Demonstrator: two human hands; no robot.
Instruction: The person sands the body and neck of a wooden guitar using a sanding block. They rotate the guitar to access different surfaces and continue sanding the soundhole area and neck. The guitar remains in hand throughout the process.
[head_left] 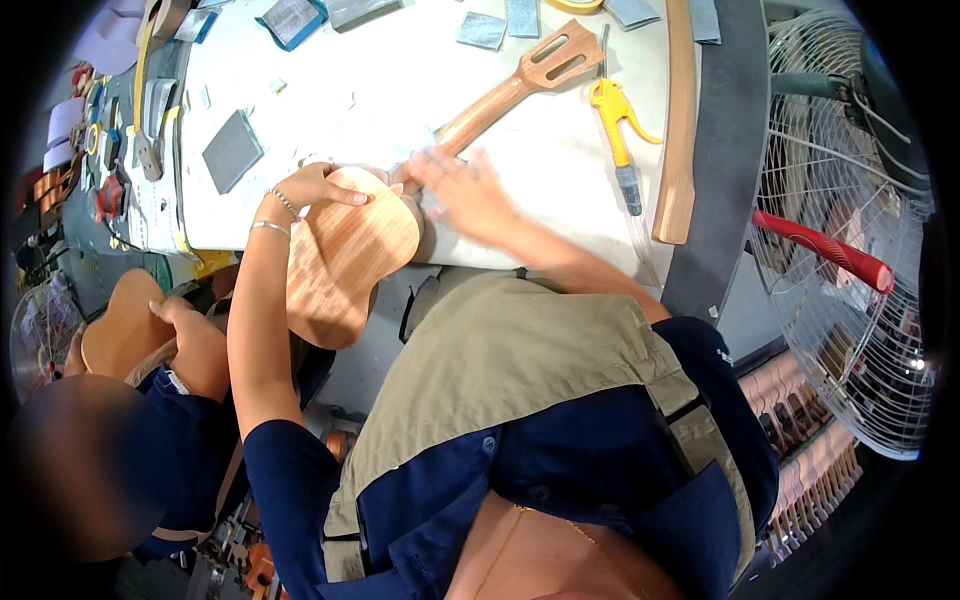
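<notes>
Wooden guitar body (pixel 352 255) sits across the near edge of the surface (pixel 310 110), lower end overhanging toward the person. Long axis slants: neck (pixel 492 104) runs away from the body and rightward, headstock (pixel 562 58) at the far end. Left hand (pixel 312 186) at body's upper left, fingers clamped on the rim, thumb on the broad face. Right hand (pixel 468 196) just right of body's upper end, nearer the neck; fingers motion-blurred, extended toward the neck joint, can't tell if gripping.
</notes>
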